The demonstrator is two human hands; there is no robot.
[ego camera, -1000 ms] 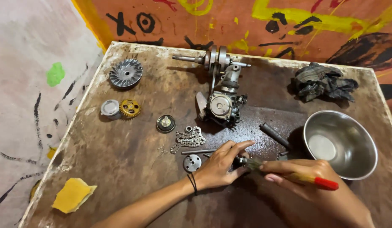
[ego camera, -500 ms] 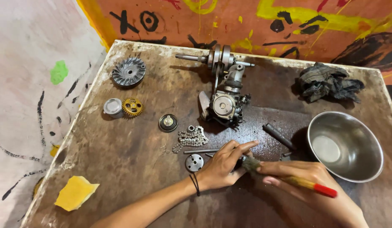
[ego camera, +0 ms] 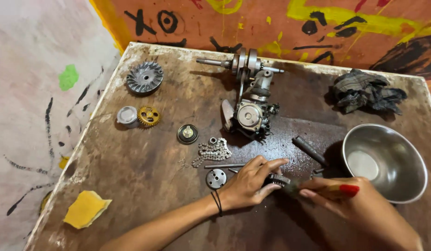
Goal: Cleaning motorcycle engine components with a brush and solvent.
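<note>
Low in the frame's centre, the left hand (ego camera: 250,183) pinches a small dark toothed metal gear (ego camera: 276,179) (flat on the bench (ego camera: 131,195)); the right hand (ego camera: 352,200), just right of it, grips a red-handled brush (ego camera: 336,189) pointing left at the gear.

bare forearms, thin black band (ego camera: 217,202) on left wrist.
</note>
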